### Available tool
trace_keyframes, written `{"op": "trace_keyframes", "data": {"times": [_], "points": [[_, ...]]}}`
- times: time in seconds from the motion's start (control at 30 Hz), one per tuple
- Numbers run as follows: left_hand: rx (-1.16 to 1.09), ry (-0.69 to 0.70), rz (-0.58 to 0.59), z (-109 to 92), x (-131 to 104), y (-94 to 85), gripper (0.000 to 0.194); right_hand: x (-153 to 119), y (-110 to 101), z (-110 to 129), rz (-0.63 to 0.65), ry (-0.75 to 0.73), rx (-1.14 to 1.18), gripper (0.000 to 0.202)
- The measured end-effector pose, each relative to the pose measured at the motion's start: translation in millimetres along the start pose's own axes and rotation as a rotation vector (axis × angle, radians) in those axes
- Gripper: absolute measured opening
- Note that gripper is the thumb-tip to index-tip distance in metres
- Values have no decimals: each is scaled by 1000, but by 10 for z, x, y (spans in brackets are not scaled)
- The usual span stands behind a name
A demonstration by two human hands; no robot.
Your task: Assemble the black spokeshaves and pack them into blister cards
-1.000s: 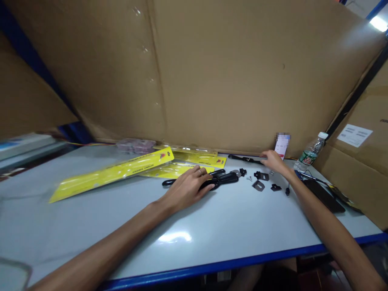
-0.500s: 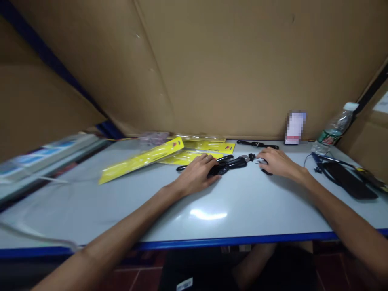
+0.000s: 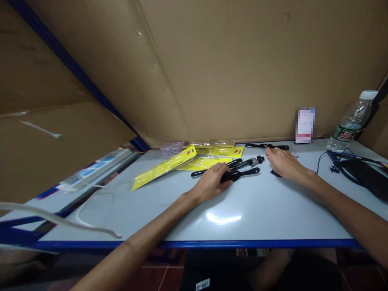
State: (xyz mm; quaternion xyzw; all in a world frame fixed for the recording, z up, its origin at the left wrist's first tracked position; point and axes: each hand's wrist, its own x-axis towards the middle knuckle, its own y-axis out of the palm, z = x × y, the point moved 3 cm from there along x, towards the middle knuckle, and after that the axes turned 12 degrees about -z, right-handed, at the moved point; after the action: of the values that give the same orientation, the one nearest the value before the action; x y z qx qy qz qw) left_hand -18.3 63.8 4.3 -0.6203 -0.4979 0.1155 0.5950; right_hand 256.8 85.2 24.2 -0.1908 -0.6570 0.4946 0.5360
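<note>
My left hand [image 3: 214, 180] rests over several black-handled tools [image 3: 244, 173] on the pale table [image 3: 194, 218], its fingers curled round the nearest handles. A tool with a grey metal head [image 3: 254, 162] lies beside a small black piece [image 3: 260, 159]. My right hand [image 3: 283, 161] is at the near side of another black tool [image 3: 277, 147], fingertips together at its middle. Under my right palm a dark object [image 3: 275, 173] is partly hidden. Yellow cards with clear plastic [image 3: 165, 167] lie behind and left of my left hand.
At the right are a plastic bottle [image 3: 347, 125], black cables and a flat black object [image 3: 365, 178]. A phone [image 3: 304, 125] leans on the cardboard wall [image 3: 227, 72]. White cable [image 3: 91, 228] crosses the left side, near white-and-blue boxes [image 3: 97, 167].
The view has shifted left. My right hand has moved back to the rear black tool. Under my left hand, the black tools are spread further apart.
</note>
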Motion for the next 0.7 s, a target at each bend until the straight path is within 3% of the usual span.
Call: {"op": "trace_keyframes", "data": {"times": [0.17,0.47,0.6,0.7], "points": [[-93,12,57,-159,-26,3,25,74,-95,-170,-31,74,18,18],[-146,44,109,-224,-55,47,38,104,135,-449,-3,265,233,16],[-182,4,97,-204,-30,60,36,140,-137,-556,-77,297,122,19],[-188,-54,147,-217,11,55,23,110,-352,-547,125,272,10,12]]}}
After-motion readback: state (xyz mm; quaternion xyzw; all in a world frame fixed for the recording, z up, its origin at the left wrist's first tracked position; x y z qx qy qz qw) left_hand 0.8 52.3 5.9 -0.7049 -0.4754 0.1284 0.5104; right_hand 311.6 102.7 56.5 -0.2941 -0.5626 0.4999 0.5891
